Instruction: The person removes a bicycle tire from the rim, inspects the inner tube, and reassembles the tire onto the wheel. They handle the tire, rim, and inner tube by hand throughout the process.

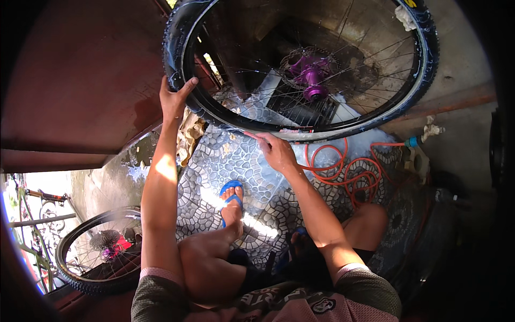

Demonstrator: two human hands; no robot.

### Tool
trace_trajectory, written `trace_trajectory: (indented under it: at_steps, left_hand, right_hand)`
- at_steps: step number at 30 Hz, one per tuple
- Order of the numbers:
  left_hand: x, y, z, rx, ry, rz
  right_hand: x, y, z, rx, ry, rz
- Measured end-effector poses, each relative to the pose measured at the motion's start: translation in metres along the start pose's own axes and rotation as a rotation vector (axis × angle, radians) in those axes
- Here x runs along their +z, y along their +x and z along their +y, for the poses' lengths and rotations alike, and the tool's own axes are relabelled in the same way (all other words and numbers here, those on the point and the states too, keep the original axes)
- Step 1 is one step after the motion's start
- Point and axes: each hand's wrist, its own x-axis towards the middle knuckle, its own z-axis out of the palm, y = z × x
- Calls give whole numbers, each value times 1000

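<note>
The hose (347,177) lies right of the sandal (230,184), the held wheel (311,78) ahead.

arms (160,214) extended, left hand (176,99) gripping, right hand (279,153) curled

The floor (236,153) has a grey cobblestone pattern with bright sunlit patches. White suds (370,137) spread across its far right; a red hose (389,144) lies looped there, and a blue sandal (230,184) rests left of it.

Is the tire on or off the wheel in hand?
On: the black tire circles the rim wherever it shows, and the left hand grips it. Whether it is fully seated, I cannot tell.
</note>
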Motion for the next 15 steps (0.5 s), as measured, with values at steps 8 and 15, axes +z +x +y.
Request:
trace_trajectory:
  at_steps: [8, 15]
  left_hand:
    - [-8, 10, -52, -284, -616, -5]
    - [-5, -25, -111, -432, -518, 159]
  right_hand:
    - [-7, 9, -37, 13, -35, -61]
    - [-21, 43, -135, -160, 78, 37]
